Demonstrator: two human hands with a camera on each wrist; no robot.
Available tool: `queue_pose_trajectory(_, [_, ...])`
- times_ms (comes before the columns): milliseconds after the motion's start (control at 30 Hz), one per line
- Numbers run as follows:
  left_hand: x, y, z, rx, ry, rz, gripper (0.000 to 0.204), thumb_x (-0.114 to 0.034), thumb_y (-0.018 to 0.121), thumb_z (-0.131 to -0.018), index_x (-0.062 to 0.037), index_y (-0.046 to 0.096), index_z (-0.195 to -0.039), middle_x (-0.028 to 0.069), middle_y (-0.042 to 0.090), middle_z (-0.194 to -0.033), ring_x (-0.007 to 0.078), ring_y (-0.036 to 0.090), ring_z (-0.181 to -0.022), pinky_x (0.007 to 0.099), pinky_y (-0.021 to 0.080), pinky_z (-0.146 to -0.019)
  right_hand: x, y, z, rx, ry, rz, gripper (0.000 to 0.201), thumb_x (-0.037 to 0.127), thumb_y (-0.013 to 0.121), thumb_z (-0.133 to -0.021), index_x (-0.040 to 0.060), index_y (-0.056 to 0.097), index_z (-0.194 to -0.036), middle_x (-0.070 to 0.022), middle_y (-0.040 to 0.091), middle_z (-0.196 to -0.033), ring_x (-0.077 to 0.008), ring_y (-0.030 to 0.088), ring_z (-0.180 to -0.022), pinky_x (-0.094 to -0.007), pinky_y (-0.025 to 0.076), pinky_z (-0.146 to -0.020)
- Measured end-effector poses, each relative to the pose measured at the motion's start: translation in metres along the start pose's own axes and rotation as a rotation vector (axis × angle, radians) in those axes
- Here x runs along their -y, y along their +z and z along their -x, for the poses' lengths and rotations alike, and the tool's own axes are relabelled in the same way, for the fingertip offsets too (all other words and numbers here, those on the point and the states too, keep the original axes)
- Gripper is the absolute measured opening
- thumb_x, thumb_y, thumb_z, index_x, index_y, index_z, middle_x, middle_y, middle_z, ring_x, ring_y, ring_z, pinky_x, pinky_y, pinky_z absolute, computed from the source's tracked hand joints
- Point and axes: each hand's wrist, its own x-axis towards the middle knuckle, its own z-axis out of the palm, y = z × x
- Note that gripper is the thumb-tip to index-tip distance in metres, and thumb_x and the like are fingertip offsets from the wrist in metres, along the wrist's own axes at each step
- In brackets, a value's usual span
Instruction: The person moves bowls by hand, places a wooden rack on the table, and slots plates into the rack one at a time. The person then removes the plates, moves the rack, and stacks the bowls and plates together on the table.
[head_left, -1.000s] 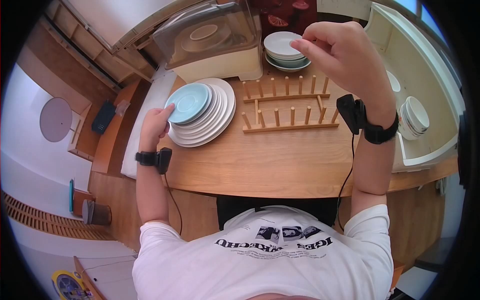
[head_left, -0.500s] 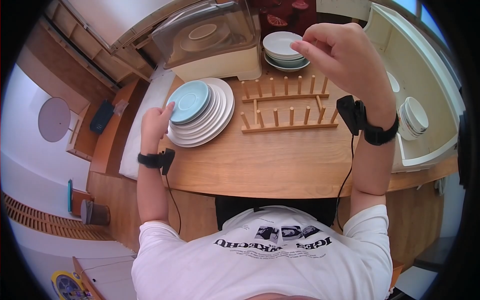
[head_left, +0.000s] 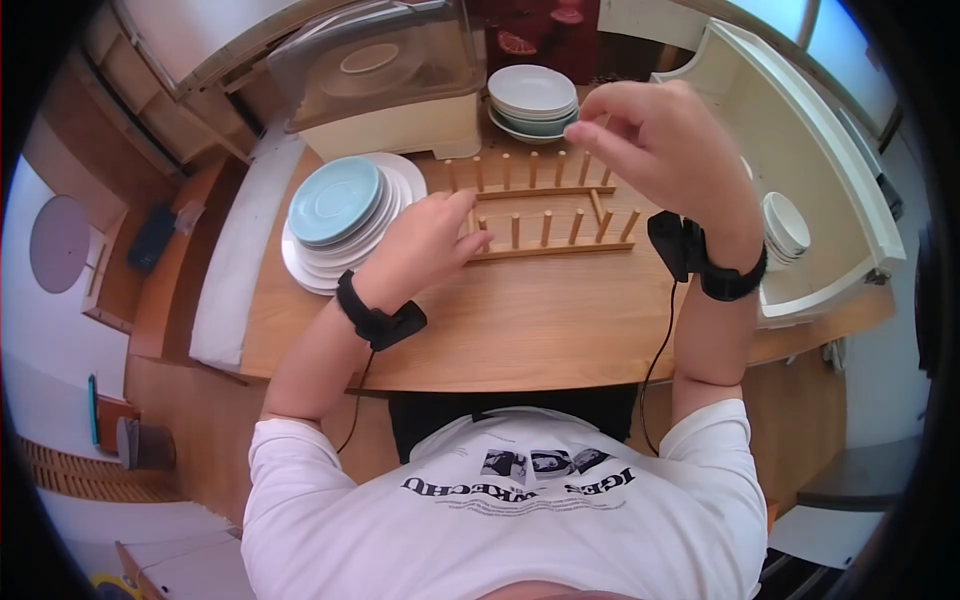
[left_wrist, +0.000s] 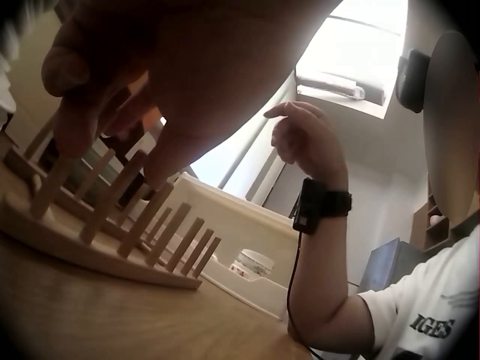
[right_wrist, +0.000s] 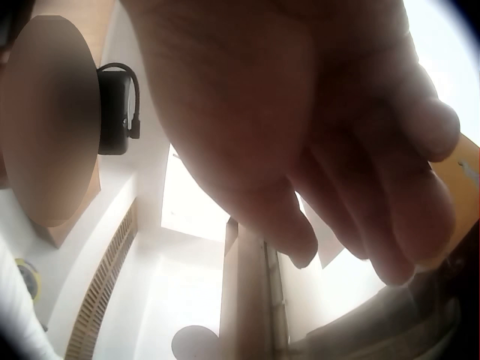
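In the head view my left hand (head_left: 420,243) is over the left end of the wooden peg rack (head_left: 575,247), fingers spread. The left wrist view shows its fingertips (left_wrist: 157,176) at the tops of the rack's pegs (left_wrist: 109,196); whether they touch is unclear. A light blue plate (head_left: 335,200) lies on a stack of white plates (head_left: 408,185), left of that hand. My right hand (head_left: 665,150) hangs raised over the rack's right end, its fingers loosely bent and holding nothing. The right wrist view shows that hand (right_wrist: 300,127) empty.
Behind the rack stands a stack of bowls (head_left: 533,90). A cream box with a clear lid (head_left: 390,125) is at the back left. On the right, a large white container (head_left: 825,290) has small bowls (head_left: 785,225) in it.
My left hand has moved right, from the blue plate's edge to the rack's left end. My right hand keeps its pose. The head view has shifted slightly.
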Motion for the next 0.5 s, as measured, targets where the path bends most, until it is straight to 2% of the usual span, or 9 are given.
queue_pose_trajectory(67, [0.005,0.003,-0.002,0.094,-0.022,0.012,0.031,-0.024,0.076,-0.092,0.0053,0.067,-0.097,0.0218,0.071,-0.085,0.0382,0.069,-0.077,0.0434,0.054,-0.071,-0.011,0.007,0.009,0.094,0.026,-0.043,0.020,0.020,0.074,-0.092,-0.0003,0.072,-0.094,-0.0100,0.060,-0.059,-0.0188,0.057,-0.051,-0.0315,0.044,-0.052])
queue_pose_trajectory(100, [0.007,0.004,-0.002,0.098,-0.038,0.054,0.030,-0.023,0.075,-0.092,0.0058,0.067,-0.098,0.0214,0.071,-0.085,0.0366,0.069,-0.076,0.0422,0.054,-0.070,-0.016,0.009,0.014,0.197,0.073,0.034,0.023,0.021,0.074,-0.092,-0.0005,0.072,-0.100,-0.0125,0.068,-0.070,-0.0234,0.065,-0.058,-0.0335,0.050,-0.057])
queue_pose_trajectory(167, [0.012,0.009,0.000,0.106,-0.073,0.134,0.029,-0.020,0.075,-0.092,0.0068,0.068,-0.098,0.0206,0.071,-0.084,0.0333,0.070,-0.074,0.0398,0.054,-0.067,-0.033,0.022,0.036,0.265,0.124,0.083,0.025,0.023,0.074,-0.091,-0.0009,0.072,-0.101,-0.0152,0.070,-0.077,-0.0259,0.067,-0.061,-0.0347,0.053,-0.060])
queue_pose_trajectory(300, [0.024,0.031,0.005,-0.097,-0.079,0.147,0.026,-0.016,0.075,-0.093,0.0081,0.068,-0.098,0.0187,0.071,-0.082,0.0267,0.070,-0.069,0.0358,0.053,-0.062,-0.076,0.040,0.077,0.448,0.206,0.160,0.026,0.021,0.074,-0.091,-0.0022,0.071,-0.102,-0.0196,0.072,-0.086,-0.0260,0.070,-0.062,-0.0349,0.056,-0.061])
queue_pose_trajectory(367, [0.027,0.038,0.008,-0.163,-0.079,0.152,0.026,-0.016,0.074,-0.094,0.0078,0.068,-0.101,0.0167,0.071,-0.079,0.0222,0.069,-0.064,0.0338,0.052,-0.058,-0.074,0.044,0.077,0.575,0.436,-0.010,0.024,0.019,0.074,-0.091,-0.0031,0.071,-0.100,-0.0185,0.071,-0.083,-0.0241,0.070,-0.061,-0.0343,0.056,-0.059])
queue_pose_trajectory(400, [0.027,0.040,0.009,-0.168,-0.121,0.244,0.027,-0.016,0.074,-0.095,0.0074,0.067,-0.105,0.0147,0.070,-0.078,0.0200,0.068,-0.062,0.0321,0.051,-0.056,-0.073,0.047,0.076,0.635,0.555,-0.098,0.023,0.018,0.074,-0.091,-0.0036,0.071,-0.100,-0.0180,0.071,-0.081,-0.0232,0.070,-0.060,-0.0341,0.056,-0.058])
queue_pose_trajectory(433, [0.022,0.040,0.011,-0.172,-0.163,0.336,0.028,-0.017,0.074,-0.096,0.0070,0.066,-0.108,0.0128,0.069,-0.077,0.0178,0.067,-0.059,0.0305,0.050,-0.053,-0.076,0.052,0.080,0.611,0.547,-0.147,0.020,0.014,0.072,-0.091,-0.0048,0.070,-0.094,-0.0153,0.069,-0.073,-0.0204,0.070,-0.058,-0.0334,0.055,-0.055])
queue_pose_trajectory(500, [0.020,0.040,0.015,-0.160,-0.240,0.514,0.030,-0.018,0.072,-0.098,0.0059,0.063,-0.114,0.0093,0.068,-0.078,0.0139,0.065,-0.056,0.0271,0.047,-0.050,-0.092,0.072,0.092,0.523,0.455,-0.167,0.018,0.013,0.070,-0.091,-0.0050,0.070,-0.091,-0.0156,0.068,-0.070,-0.0221,0.069,-0.056,-0.0335,0.054,-0.055])
